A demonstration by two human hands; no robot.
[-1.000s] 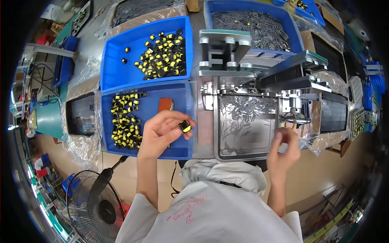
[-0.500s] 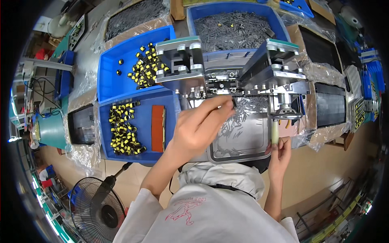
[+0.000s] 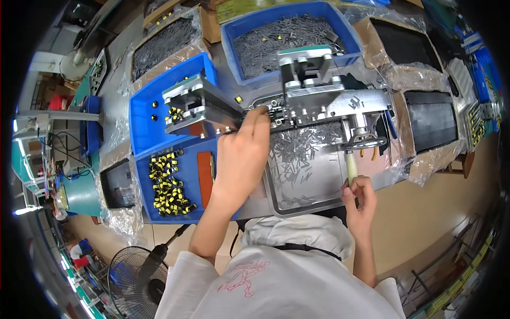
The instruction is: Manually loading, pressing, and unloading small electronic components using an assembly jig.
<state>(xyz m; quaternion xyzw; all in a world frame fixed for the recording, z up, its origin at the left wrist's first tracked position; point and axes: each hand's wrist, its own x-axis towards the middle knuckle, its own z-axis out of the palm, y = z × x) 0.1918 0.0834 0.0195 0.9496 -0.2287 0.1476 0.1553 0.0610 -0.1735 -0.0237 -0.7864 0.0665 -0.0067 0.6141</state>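
In front of me stands a metal bench fixture (image 3: 313, 98) with two raised blocks and a narrow row of small fittings between them. My left hand (image 3: 241, 159) reaches into that gap, its fingertips pressed together at the fittings; whatever they pinch is hidden. At the fixture's right side is a metal handwheel (image 3: 364, 143) with a pale crank handle (image 3: 351, 167). The thumb and fingers of my right hand (image 3: 361, 199) are closed round the lower end of this handle. Below the fixture lies a metal tray (image 3: 313, 202) with many loose thin grey strips.
Left of the fixture, a blue bin (image 3: 141, 119) and a nearer blue bin (image 3: 144, 196) hold black-and-yellow parts; the nearer also holds a reddish-brown block (image 3: 205, 178). Behind is a blue bin (image 3: 228, 45) of dark strips. Plastic-lined boxes (image 3: 406, 119) stand right; a fan (image 3: 139, 276) stands lower left.
My left hand has moved left and away from me, from over the tray's far edge to the fixture's fittings. My right hand keeps its hold on the handle. The whole view has shifted.
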